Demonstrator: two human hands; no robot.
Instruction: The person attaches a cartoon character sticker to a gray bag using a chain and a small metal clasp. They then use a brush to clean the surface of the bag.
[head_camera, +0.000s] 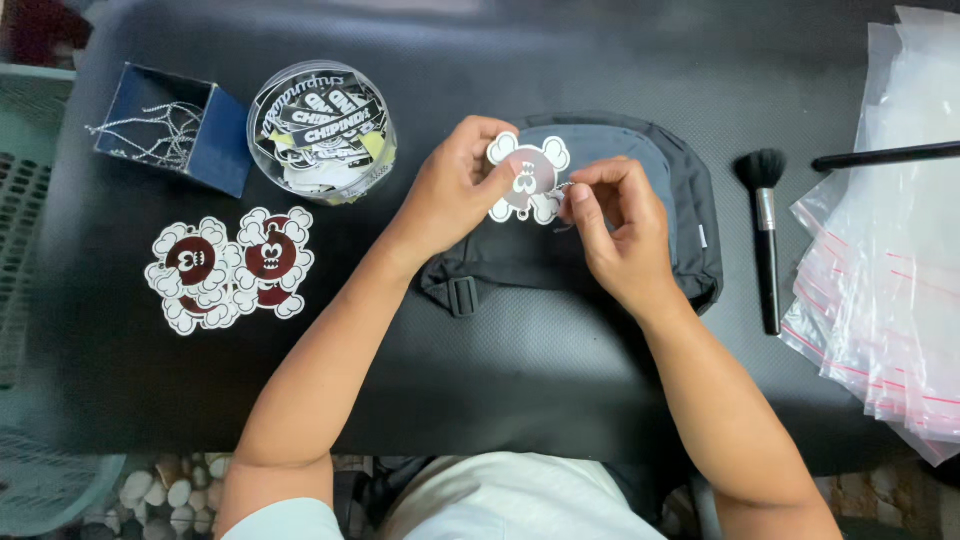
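Head camera looks down on a black tabletop (560, 390), where both hands meet above a dark grey fabric pouch with a black strap and buckle (690, 215). Between them is a flat white-edged cutout charm with a dark red round face and four cloud-shaped lobes (527, 180). It is held over the pouch, a little lifted, with its printed side up to the camera. Its shape is nearly as wide as high, so a clear long axis I cannot tell; the lobes point out to the four corners, and the whole piece is slightly tilted. Left hand (452, 195) has its fingers pressed together on the left edge of the charm. Right hand (618, 232) has thumb and forefinger pinched at the right edge, on a small thin metal piece too small to make out. At far left stands an open blue square cardboard box (205, 150), and thin silver ball chains (150, 130) lie in it, some hanging over the rim. Just beside it is a round clear plastic tub (322, 130) filled with black and white printed stickers. On the tabletop near the tub lies a small pile of similar cloud-lobed charms (232, 268). At right lie a black makeup brush (765, 235) and a stack of clear plastic zip bags (885, 270).
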